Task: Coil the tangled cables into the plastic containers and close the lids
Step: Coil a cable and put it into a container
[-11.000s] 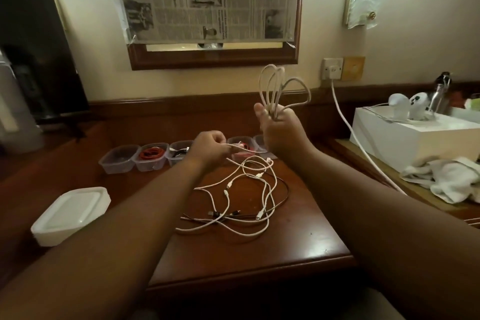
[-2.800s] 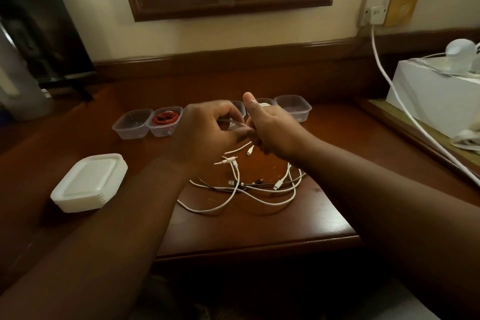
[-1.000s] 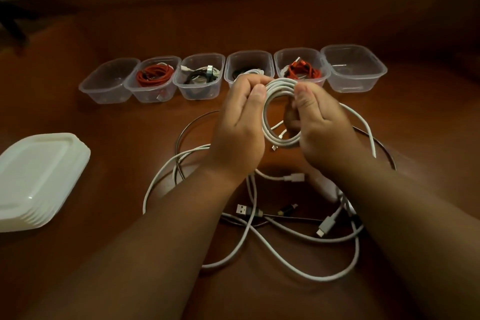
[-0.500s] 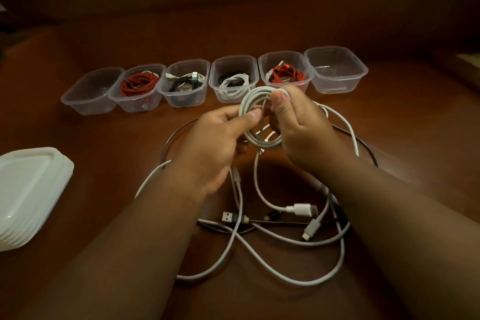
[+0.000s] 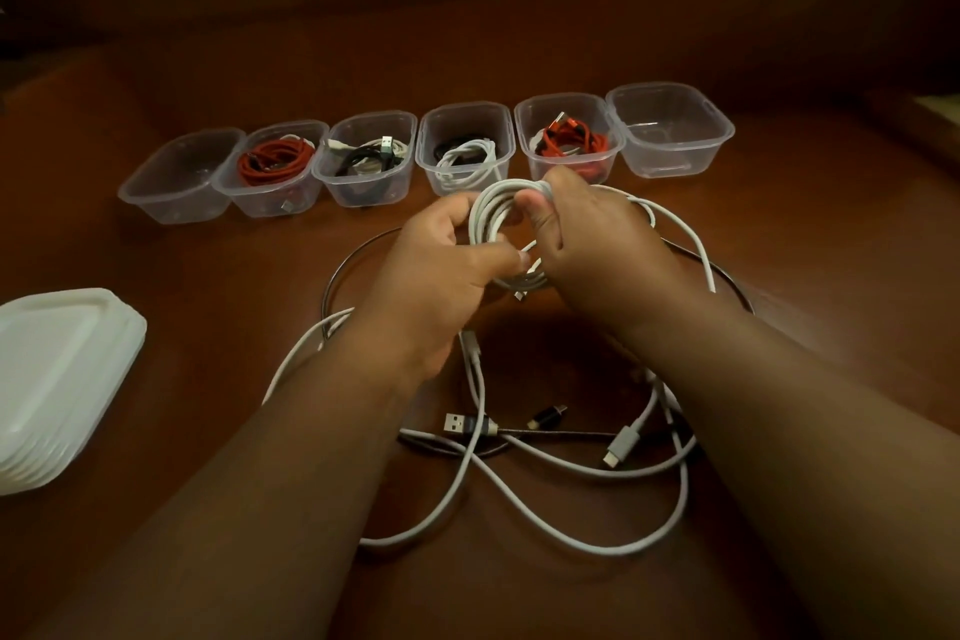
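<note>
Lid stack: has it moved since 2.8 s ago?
No. The lid stack still lies left of and nearer than the leftmost container, as before; only the camera shifted.

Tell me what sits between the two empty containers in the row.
Head view: four containers holding cables stand between the left empty container and the right empty container.

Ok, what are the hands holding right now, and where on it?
Both grip the coiled white cable: the right hand pinches the top of the loop, the left hand holds its lower left side.
</note>
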Tool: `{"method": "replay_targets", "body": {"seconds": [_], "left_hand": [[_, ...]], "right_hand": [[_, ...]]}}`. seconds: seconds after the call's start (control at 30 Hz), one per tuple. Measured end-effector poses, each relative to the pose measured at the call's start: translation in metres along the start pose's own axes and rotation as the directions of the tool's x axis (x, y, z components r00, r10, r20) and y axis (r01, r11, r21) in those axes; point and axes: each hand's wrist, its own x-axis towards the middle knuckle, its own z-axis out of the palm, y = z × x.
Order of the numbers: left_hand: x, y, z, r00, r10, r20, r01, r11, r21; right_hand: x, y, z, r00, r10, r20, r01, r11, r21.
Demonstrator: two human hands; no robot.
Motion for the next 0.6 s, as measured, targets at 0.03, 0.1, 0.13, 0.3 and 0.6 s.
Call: {"method": "replay_targets", "body": {"seconds": [0.03, 0.1, 0.13, 0.3, 0.6], "left_hand": [[0.001, -0.002, 0.0, 0.999, 0.041, -0.031, -0.04, 0.998, 0.058], [0.003, -0.005, 0.0, 0.993, 0.103, -0.052, -0.096, 0.987, 0.127], [0.003, -0.005, 0.001, 0.991, 0.124, -0.052, -0.114, 0.98, 0.161], [0.003, -0.004, 0.0, 0.961, 0.272, -0.058, -0.213, 0.853, 0.476], [-0.002, -0.004, -0.01, 0.908, 0.418, 0.003, -0.268, 0.575, 0.773]], "right_hand": [[0.0, 0.0, -0.001, 1.0, 0.003, -0.004, -0.003, 1.0, -0.002], [-0.001, -0.001, -0.003, 1.0, 0.009, -0.016, -0.009, 1.0, -0.005], [-0.001, 0.0, -0.004, 1.0, 0.015, -0.02, -0.015, 1.0, -0.004], [-0.002, 0.002, -0.006, 1.0, 0.025, -0.009, -0.025, 0.999, -0.025], [0.0, 0.002, -0.007, 0.998, 0.026, 0.054, -0.026, 1.0, 0.015]]}}
